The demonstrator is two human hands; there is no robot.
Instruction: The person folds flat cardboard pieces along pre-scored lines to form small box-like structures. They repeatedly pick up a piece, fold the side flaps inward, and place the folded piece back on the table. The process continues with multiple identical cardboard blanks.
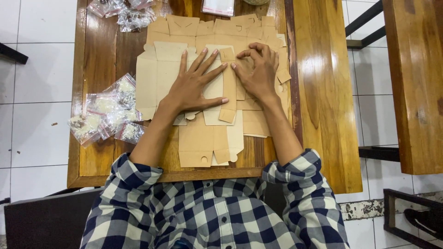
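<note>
While the left hand lies flat on the cardboard blank — the right hand pinches its folded strip

Bright, even light is falling from above, glaring in white streaks on the varnished tabletop. Soft shadows are lying under the hands. Focus is staying sharp; edges are bowing slightly.

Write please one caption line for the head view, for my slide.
Left hand flat and right hand pinching on flat kraft box blanks, small plastic bags beside on wooden table.
</note>
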